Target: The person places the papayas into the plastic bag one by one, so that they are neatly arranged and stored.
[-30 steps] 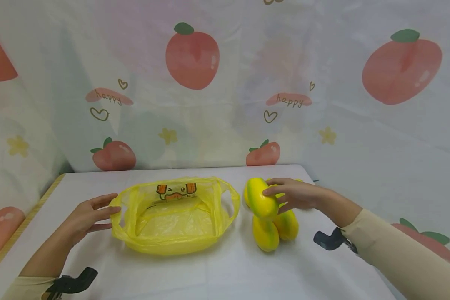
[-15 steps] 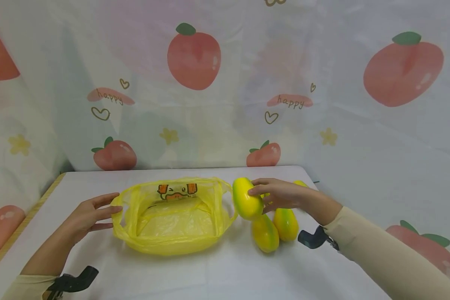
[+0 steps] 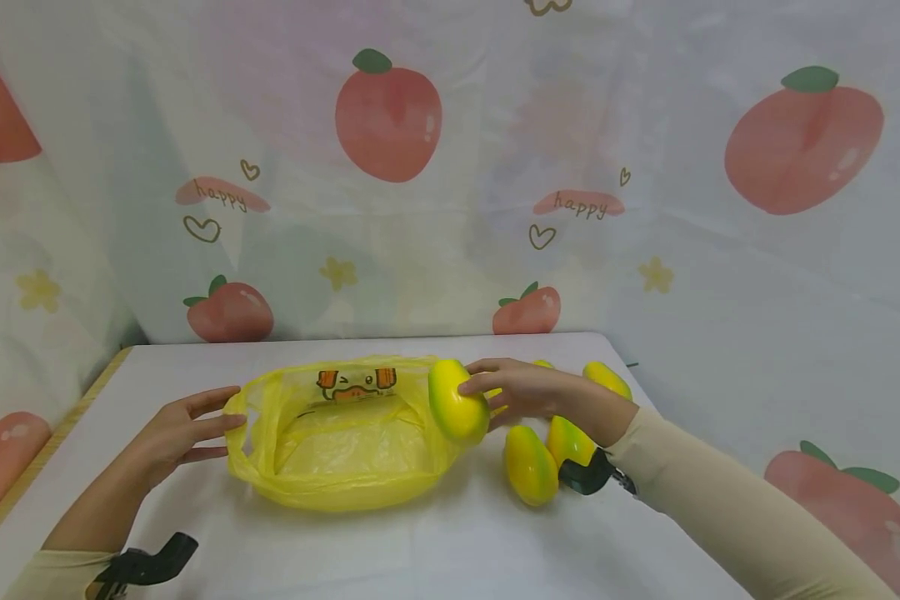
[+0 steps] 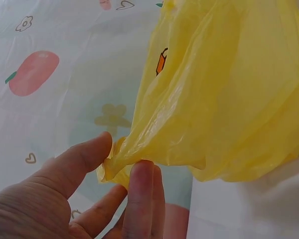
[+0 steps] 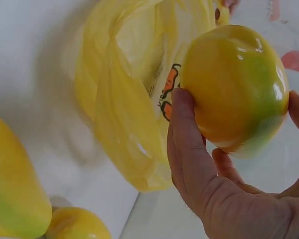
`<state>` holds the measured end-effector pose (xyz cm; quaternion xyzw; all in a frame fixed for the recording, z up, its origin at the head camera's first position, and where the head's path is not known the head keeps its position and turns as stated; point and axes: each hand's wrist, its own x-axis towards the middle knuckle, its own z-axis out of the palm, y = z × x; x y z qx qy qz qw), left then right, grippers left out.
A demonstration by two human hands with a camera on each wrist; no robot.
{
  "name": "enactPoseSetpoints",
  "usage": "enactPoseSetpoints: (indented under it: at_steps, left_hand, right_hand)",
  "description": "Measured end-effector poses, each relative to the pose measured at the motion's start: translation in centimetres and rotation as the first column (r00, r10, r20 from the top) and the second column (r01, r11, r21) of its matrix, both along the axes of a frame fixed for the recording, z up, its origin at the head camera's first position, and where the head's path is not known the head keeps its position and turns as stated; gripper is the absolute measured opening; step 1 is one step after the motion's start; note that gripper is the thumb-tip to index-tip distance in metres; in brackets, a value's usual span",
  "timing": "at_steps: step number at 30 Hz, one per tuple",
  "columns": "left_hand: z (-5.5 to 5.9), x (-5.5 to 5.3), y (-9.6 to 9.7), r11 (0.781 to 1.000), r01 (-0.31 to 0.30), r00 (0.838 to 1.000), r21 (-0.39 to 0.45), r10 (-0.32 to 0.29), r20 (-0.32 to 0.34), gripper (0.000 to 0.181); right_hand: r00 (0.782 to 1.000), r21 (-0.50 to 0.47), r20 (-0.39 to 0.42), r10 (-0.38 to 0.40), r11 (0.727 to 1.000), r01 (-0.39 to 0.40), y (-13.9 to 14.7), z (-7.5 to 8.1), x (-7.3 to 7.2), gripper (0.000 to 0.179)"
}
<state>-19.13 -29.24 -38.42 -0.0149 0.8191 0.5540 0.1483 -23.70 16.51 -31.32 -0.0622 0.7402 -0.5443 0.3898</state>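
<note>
A yellow plastic bag point(image 3: 345, 487) with a cartoon face lies on the white table, its mouth spread wide. At its left end my left hand point(image 3: 180, 429) pinches the handle; in the left wrist view the gathered handle point(image 4: 114, 167) is between thumb and fingers. My right hand point(image 3: 528, 390) grips a glossy yellow-green mango point(image 3: 457, 408), raised and overlapping the bag's right end in the head view. The right wrist view shows that mango point(image 5: 234, 89) between thumb and fingertips, the bag point(image 5: 124, 124) behind it.
Several more mangoes sit to the right of the bag, including a front mango point(image 3: 531, 467) and a farther mango point(image 3: 607, 379) partly behind the right arm. A fruit-printed cloth point(image 3: 450, 250) hangs behind the table point(image 3: 345, 558).
My right hand has carried the mango left, away from the other mangoes to the bag's right end. My left hand keeps its pinch on the bag, nearly still.
</note>
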Motion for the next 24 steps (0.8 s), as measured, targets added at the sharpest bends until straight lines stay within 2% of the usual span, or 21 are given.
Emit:
enactPoseSetpoints:
  at_steps: [10,16,24]
  left_hand:
    - [0.1,-0.1,0.2,1.0,-0.009,1.0,-0.026,0.009,-0.004,0.086]
    - [0.0,-0.2,0.3,0.999,-0.014,1.0,-0.051,0.014,0.004,0.085]
    - [-0.1,-0.1,0.0,0.998,-0.011,1.0,-0.056,0.012,0.007,0.086]
  right_hand:
    - [1.0,0.006,-0.004,-0.015,1.0,0.015,-1.5,-0.4,-0.3,0.073]
    - [0.998,-0.014,0.011,-0.062,0.998,0.062,-2.5,-1.0,-0.3,0.078]
    - [0.998,-0.037,0.011,-0.057,0.998,0.057,-4.3,-2.1,-0.3,0.075]
